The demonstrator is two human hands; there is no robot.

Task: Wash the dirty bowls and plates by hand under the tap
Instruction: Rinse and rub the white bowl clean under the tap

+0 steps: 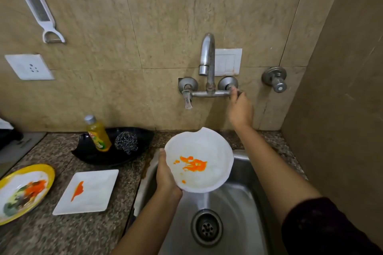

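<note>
Above the sink (240,203), left hand (165,174) grips bowl (207,145) rim, right hand (240,107) grips tap (207,54).

Orange smears mark the white bowl (207,174); at its nine o'clock, a white square plate (93,196) shows an orange streak and a yellow-rimmed plate (22,192) orange-green smears, on the speckled counter (62,232).

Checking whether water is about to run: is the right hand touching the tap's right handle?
Touching. The head view shows the right hand pinching the tap's right handle.

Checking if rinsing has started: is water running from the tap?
No; no stream falls from the tap spout, and the right hand grips its right handle.
</note>
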